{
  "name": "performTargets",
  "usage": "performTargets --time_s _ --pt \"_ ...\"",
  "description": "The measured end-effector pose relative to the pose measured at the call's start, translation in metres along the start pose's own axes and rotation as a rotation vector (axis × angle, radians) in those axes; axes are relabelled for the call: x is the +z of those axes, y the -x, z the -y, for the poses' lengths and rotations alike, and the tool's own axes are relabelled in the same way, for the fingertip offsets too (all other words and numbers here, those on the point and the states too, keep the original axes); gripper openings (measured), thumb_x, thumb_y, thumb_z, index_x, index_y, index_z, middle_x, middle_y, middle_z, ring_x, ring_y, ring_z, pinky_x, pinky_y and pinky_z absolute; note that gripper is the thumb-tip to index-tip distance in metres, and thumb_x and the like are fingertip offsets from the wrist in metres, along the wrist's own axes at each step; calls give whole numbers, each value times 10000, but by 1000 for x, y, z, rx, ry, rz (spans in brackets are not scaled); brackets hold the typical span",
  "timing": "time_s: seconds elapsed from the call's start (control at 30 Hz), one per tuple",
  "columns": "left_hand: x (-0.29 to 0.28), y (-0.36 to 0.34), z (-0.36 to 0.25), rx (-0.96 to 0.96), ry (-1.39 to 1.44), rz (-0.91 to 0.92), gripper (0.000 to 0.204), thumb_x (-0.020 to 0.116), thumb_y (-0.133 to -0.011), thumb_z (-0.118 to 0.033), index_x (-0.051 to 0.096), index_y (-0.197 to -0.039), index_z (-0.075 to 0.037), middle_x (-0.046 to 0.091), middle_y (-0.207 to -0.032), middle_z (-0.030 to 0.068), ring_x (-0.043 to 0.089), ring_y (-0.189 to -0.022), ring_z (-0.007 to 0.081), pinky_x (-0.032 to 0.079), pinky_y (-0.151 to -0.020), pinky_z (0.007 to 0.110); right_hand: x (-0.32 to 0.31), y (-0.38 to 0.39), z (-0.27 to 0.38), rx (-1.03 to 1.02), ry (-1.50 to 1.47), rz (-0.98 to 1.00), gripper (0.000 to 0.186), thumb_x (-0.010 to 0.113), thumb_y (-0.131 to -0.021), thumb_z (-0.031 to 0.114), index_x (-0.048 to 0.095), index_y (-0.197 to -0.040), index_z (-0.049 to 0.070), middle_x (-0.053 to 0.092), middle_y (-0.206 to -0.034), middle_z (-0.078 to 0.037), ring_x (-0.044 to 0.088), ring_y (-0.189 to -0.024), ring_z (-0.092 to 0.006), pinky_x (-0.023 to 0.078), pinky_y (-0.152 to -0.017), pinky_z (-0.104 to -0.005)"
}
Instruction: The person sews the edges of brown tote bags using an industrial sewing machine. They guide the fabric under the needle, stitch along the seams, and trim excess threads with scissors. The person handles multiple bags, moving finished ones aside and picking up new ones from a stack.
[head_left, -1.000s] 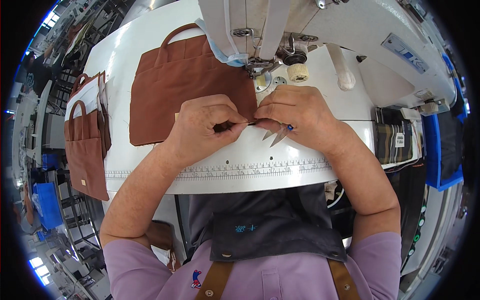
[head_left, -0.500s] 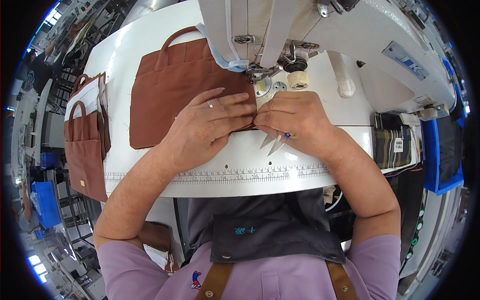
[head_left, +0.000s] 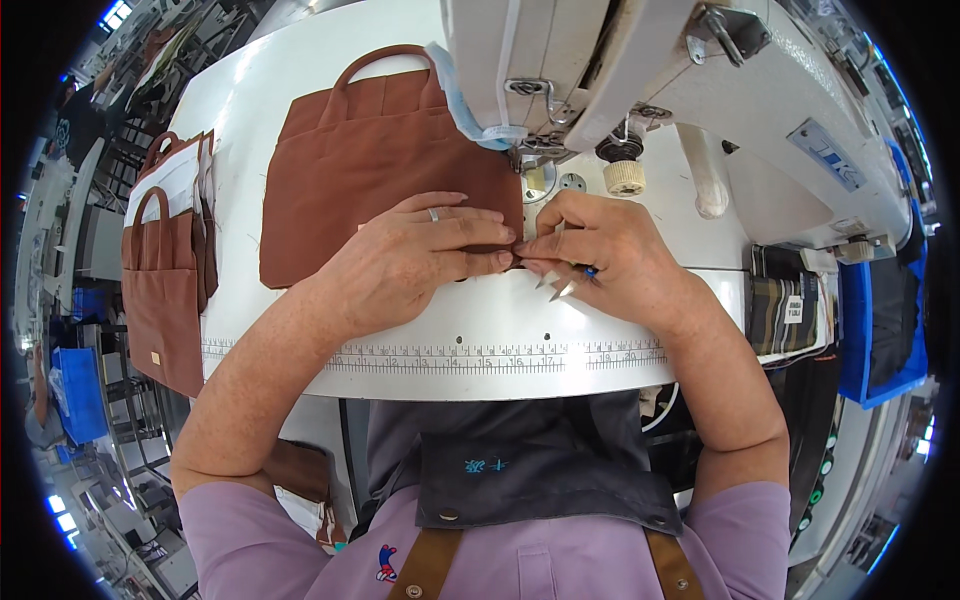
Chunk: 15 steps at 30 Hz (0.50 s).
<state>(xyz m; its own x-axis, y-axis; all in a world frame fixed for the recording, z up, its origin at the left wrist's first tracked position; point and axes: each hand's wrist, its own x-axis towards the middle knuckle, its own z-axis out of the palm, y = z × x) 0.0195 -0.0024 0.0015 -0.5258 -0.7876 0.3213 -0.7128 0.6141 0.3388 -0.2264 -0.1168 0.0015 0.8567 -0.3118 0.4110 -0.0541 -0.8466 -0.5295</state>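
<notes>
A brown fabric bag piece (head_left: 380,160) with a looped handle lies flat on the white sewing table. My left hand (head_left: 410,255), with a ring on one finger, rests on its lower right part, fingers stretched out flat toward the corner. At that corner my right hand (head_left: 605,245) pinches the edge with thumb and forefinger. A small pair of scissors (head_left: 562,290) is tucked in the same right hand, its blades poking out below the fingers and blurred by motion. What exactly the pinching fingertips hold is too small to make out.
The sewing machine's head (head_left: 560,70) stands over the piece's right edge, with its needle area just beyond my hands. More brown bag pieces (head_left: 160,300) hang over the table's left edge. A printed ruler (head_left: 450,360) runs along the front. Folded plaid cloth (head_left: 780,305) lies right.
My right hand has drawn slightly away from the left and its fingers have shifted at the corner. The scissor blades have swung and show less. The whole view has shifted a little.
</notes>
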Motion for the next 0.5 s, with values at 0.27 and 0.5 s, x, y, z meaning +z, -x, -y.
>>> performTargets --time_s 0.27,0.5 --pt "1 -13 20 24 -37 -31 412 639 -855 10 767 -1220 -134 714 -1300 48 653 -1257 266 484 -1114 482 3 -2 -8 45 192 -78 215 805 -808 123 792 -1021 152 710 -919 -52 696 -765 -264 562 -672 -400" --pt "3 -27 47 69 -35 -142 354 633 -852 20 803 -1132 -115 750 -1224 51 691 -1167 277 555 -1006 425 2 -5 -8 127 389 -32 354 777 -860 139 746 -1210 174 652 -905 -57 676 -754 -256 546 -658 -384"
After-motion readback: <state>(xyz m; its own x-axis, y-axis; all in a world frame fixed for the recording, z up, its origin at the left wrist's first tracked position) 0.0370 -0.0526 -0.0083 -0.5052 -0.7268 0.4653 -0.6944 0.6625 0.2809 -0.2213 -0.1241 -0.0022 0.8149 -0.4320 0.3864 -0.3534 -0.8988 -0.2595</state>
